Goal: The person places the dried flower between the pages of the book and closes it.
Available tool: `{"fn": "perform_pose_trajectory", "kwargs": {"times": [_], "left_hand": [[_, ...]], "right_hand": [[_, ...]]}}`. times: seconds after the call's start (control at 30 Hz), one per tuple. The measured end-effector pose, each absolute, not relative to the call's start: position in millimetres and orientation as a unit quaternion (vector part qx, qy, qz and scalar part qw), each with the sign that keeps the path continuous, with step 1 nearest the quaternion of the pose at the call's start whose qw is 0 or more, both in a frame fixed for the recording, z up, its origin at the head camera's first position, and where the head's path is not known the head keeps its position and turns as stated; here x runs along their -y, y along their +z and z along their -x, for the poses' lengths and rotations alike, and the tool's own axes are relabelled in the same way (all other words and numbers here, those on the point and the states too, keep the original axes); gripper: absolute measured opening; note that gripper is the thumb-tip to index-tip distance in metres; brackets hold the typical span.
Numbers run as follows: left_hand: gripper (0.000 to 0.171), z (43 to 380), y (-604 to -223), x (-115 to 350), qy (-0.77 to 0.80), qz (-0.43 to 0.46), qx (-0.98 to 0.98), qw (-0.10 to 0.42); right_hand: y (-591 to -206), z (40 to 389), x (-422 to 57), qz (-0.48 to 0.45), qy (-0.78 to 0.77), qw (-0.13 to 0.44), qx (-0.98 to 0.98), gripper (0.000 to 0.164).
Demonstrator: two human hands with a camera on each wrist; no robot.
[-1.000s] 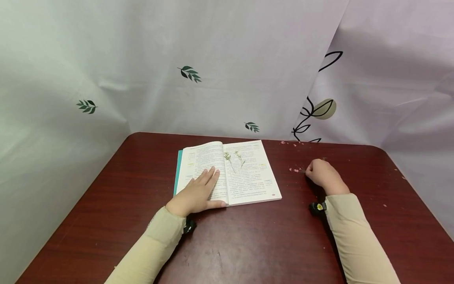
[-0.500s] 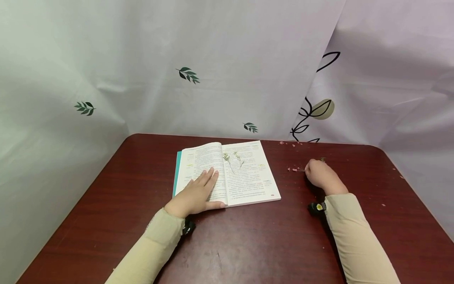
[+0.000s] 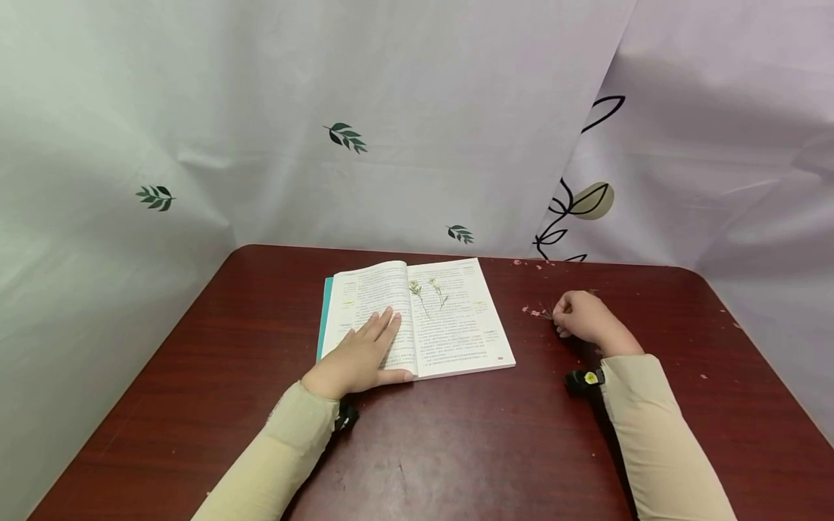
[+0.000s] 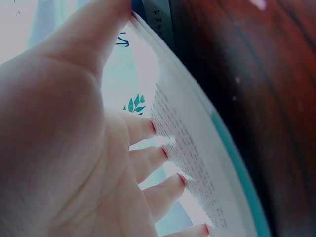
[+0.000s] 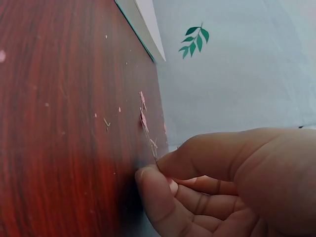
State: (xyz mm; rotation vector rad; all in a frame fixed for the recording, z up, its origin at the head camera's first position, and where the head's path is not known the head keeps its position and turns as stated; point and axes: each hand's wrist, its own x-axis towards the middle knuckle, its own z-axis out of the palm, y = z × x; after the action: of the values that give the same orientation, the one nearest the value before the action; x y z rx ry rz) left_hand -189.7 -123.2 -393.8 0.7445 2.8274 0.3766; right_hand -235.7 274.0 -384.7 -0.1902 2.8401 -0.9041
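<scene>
An open book [image 3: 456,340] with a teal cover lies on the dark red table [image 3: 456,449]. My left hand [image 3: 358,360] rests flat on its left page, fingers spread and thumb near the lower edge by the fold. Two small green plant sprigs [image 3: 417,289] lie side by side on the right page near the fold. To the right of the book, my right hand [image 3: 583,318] pinches the thin stem of a small pink flower sprig [image 5: 143,121] between thumb and forefinger. In the right wrist view its pink petals point away from the fingertips, close to the tabletop.
Loose pink petals [image 3: 517,262] are scattered near the back edge of the table, with more small bits [image 3: 704,376] on the right side. A pale curtain [image 3: 391,181] with leaf prints hangs behind the table.
My right hand has turned and shifted slightly left, with thumb and forefinger now showing at the pink sprig's stem. The left hand stays on the page.
</scene>
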Motion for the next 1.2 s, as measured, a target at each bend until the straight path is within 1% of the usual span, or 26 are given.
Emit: {"fn": "perform_pose_trajectory", "kwargs": {"times": [0.2, 0.33, 0.73, 0.93, 1.2], "left_hand": [[0.101, 189, -393, 123, 0.128, -0.251, -0.955, 0.096], [0.101, 189, -393, 123, 0.129, -0.252, -0.954, 0.096], [0.102, 190, -394, 124, 0.129, -0.252, -0.954, 0.101], [0.102, 191, -395, 124, 0.128, -0.252, -0.954, 0.101], [0.103, 191, -395, 124, 0.125, -0.252, -0.954, 0.1]], "right_hand": [[-385, 236, -273, 0.034, -0.351, 0.078, -0.933, 0.012], [-387, 238, -273, 0.016, -0.376, 0.069, -0.924, 0.01], [-386, 241, -271, -0.025, -0.453, 0.036, -0.89, 0.028], [-383, 240, -268, -0.034, -0.509, 0.018, -0.86, 0.03], [-380, 239, -261, -0.036, -0.612, 0.029, -0.79, 0.033]]}}
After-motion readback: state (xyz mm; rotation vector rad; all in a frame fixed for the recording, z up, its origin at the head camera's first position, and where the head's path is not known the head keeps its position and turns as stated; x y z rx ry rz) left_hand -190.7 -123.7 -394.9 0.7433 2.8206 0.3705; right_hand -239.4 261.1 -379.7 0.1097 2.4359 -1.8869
